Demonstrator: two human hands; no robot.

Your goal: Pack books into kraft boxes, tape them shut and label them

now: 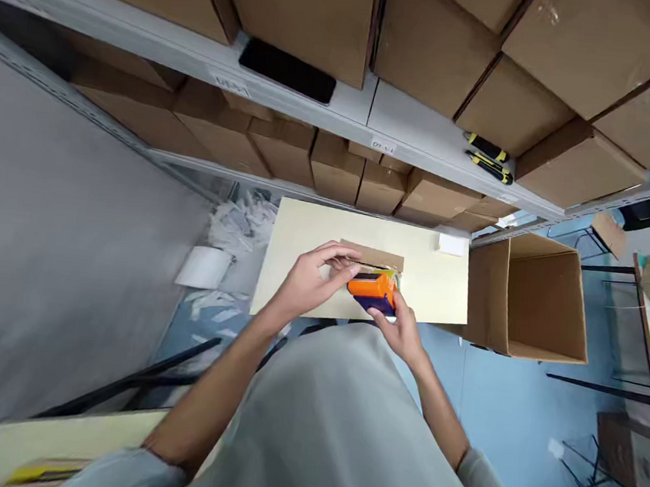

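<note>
My right hand (400, 330) grips an orange and dark-blue block-shaped item (375, 286) from its right end, thumb on the near side. My left hand (315, 277) is at the item's left end, its fingers bent and the thumb close to the orange edge. What lies between the left fingers is too small to make out. Just behind the item, a shiny strip with a yellow-green patch (385, 272) shows. A flat brown cardboard piece (378, 257) lies on the cream table (290, 240) beyond both hands.
A small white box (451, 245) sits at the table's right. Beside the table stands a large open carton (488, 292). Cartons fill the shelves (411, 140) above, where a black phone-like slab (288, 69) and yellow-black cutters (489, 158) lie. Plastic wrap (243, 223) is heaped at left.
</note>
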